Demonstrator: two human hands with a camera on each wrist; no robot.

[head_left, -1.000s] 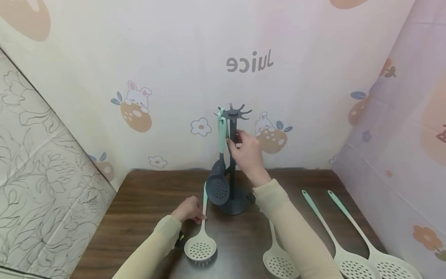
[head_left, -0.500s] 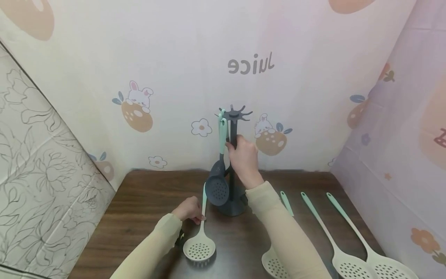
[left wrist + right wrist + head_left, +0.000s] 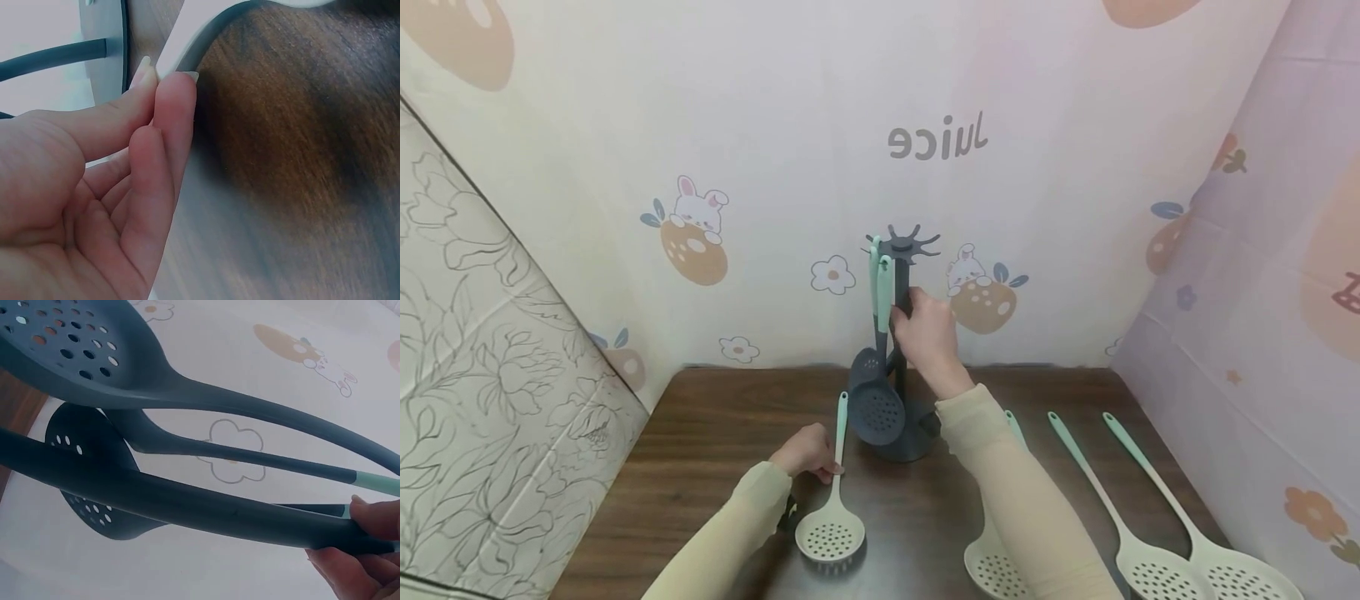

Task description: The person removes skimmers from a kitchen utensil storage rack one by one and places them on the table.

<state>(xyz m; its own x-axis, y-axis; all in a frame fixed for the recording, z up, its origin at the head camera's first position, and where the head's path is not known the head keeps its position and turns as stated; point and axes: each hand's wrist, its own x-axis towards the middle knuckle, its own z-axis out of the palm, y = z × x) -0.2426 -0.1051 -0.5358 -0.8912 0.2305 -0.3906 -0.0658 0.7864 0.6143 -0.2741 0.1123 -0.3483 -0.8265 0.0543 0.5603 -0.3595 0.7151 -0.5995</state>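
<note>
Up top, I read backward "Juice" (image 3: 938,137); below, the dark spoon (image 3: 878,414) moved right; left fingers (image 3: 175,100) pinch a white spoon (image 3: 830,513), right fingers (image 3: 340,569) grip the pole (image 3: 187,503).

At the middle of the frame, the right hand (image 3: 928,337) grips the post of a dark rack (image 3: 903,244), with mint-handled dark utensils (image 3: 877,414) hanging on its left side. Left of bottom centre, the left hand (image 3: 807,450) pinches a pale skimmer (image 3: 830,536) by its stem. Three more skimmers (image 3: 1161,577) lie toward the lower right on the wooden table (image 3: 700,467), one partly covered by a cream sleeve (image 3: 1022,508).
</note>
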